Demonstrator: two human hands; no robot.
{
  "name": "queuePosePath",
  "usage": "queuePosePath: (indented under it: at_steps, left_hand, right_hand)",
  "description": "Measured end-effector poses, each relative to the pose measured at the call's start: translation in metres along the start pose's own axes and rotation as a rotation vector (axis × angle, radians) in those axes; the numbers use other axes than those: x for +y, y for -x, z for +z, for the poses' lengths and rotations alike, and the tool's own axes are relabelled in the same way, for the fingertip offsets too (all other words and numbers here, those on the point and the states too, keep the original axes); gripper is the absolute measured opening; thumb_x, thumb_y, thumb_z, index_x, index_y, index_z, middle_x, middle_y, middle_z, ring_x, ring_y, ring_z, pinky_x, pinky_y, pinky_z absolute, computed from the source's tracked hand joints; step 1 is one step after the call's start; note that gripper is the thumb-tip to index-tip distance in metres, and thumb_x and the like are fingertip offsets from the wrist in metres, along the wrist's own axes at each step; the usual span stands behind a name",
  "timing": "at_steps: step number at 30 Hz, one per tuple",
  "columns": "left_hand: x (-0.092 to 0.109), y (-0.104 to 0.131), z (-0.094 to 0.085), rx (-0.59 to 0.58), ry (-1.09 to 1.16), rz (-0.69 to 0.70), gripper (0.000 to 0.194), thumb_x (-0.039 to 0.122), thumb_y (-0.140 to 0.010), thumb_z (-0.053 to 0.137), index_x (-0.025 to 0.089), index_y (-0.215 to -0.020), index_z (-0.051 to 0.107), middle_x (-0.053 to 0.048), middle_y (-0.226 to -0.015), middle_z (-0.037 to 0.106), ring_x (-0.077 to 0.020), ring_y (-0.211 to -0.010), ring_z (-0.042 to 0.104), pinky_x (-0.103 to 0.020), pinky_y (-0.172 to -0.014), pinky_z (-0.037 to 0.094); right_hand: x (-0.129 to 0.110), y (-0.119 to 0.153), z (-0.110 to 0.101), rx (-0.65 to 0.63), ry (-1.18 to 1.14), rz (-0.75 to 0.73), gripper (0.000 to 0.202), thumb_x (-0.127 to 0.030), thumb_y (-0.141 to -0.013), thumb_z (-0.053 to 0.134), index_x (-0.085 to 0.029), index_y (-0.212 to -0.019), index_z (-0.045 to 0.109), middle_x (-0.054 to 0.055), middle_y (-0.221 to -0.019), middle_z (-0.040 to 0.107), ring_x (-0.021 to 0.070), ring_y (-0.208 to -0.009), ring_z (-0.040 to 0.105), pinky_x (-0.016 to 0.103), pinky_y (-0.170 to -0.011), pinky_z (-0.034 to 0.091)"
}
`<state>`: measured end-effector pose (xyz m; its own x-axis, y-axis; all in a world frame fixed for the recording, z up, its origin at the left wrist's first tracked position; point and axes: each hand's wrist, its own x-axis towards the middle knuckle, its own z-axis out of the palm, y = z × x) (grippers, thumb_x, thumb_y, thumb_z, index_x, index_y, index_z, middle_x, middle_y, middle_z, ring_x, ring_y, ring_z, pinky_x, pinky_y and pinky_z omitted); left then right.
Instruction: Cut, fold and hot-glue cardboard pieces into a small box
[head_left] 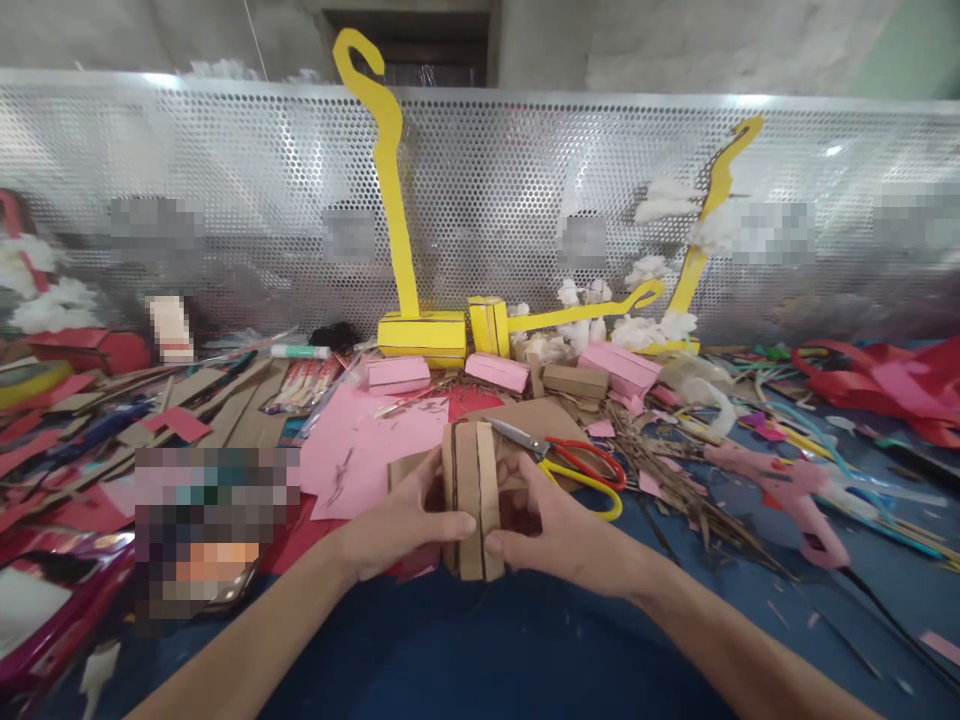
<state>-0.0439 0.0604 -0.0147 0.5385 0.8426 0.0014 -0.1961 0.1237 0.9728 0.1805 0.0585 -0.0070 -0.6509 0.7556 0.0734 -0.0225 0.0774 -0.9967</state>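
Observation:
Between my two hands a small brown cardboard box (470,500) is held upright, with dark lines along its folded edges. My left hand (409,515) grips its left side, the thumb lying across the front face. On the right side my right hand (544,520) presses with thumb and curled fingers. Just behind the right hand lie scissors (551,450) with one red and one yellow handle. A pink paper sheet (375,445) and a flat brown cardboard piece (551,425) lie behind the box.
Yellow paper shapes with long hooked strips (390,180) stand at the back against a perforated metal panel (525,190). Small pink boxes (397,374) sit before them. A pink glue gun (795,490) with a cord lies right. Cardboard scraps (240,400) crowd the left.

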Motion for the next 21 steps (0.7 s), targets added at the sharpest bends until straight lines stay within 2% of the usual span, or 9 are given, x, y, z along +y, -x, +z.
queuePosePath:
  at_steps: [3,7,10,16,21]
  left_hand:
    - [-0.001,-0.001,0.004,0.033,0.056,0.011,0.080,0.019,-0.079,0.082,0.023,-0.148,0.041,-0.018,-0.153,0.049,-0.0344,-0.137,0.052,-0.052,-0.112,0.043]
    - [0.001,-0.004,0.013,-0.003,0.167,0.045,0.057,0.023,-0.085,0.078,0.017,-0.137,0.054,-0.021,-0.141,0.060,-0.0364,-0.124,0.063,-0.054,-0.102,0.051]
    - [0.002,-0.003,0.016,-0.028,0.204,0.073,0.049,0.024,-0.089,0.074,0.016,-0.134,0.056,-0.022,-0.138,0.060,-0.0354,-0.119,0.066,-0.052,-0.098,0.054]
    - [0.006,0.004,0.012,-0.165,0.273,-0.065,0.060,0.027,-0.091,0.074,0.030,-0.142,0.043,-0.018,-0.144,0.056,-0.0317,-0.113,0.070,-0.054,-0.100,0.050]
    - [0.010,0.006,0.010,-0.212,0.255,-0.046,0.069,0.028,-0.086,0.080,0.029,-0.144,0.043,-0.019,-0.146,0.053,-0.0318,-0.115,0.069,-0.054,-0.102,0.048]
  right_hand:
    - [0.002,-0.001,-0.002,-0.019,-0.037,0.026,0.048,-0.039,-0.087,0.077,-0.022,-0.113,0.040,-0.001,-0.090,0.059,0.0124,-0.075,0.057,0.025,-0.062,0.051]
    - [0.000,-0.003,-0.004,0.031,-0.086,0.005,0.048,-0.043,-0.085,0.078,-0.021,-0.107,0.042,0.002,-0.094,0.061,0.0127,-0.076,0.058,0.027,-0.064,0.051]
    - [-0.001,-0.003,-0.003,0.067,-0.143,0.002,0.048,-0.043,-0.085,0.079,-0.020,-0.108,0.044,0.003,-0.095,0.062,0.0125,-0.075,0.058,0.028,-0.066,0.052]
    - [0.003,-0.003,0.003,0.092,-0.238,-0.048,0.043,-0.039,-0.087,0.078,-0.020,-0.110,0.047,0.000,-0.091,0.060,0.0111,-0.074,0.055,0.027,-0.066,0.048]
    - [0.001,-0.003,0.004,0.079,-0.286,-0.043,0.042,-0.038,-0.088,0.078,-0.021,-0.112,0.048,-0.001,-0.088,0.058,0.0122,-0.075,0.056,0.027,-0.066,0.047]
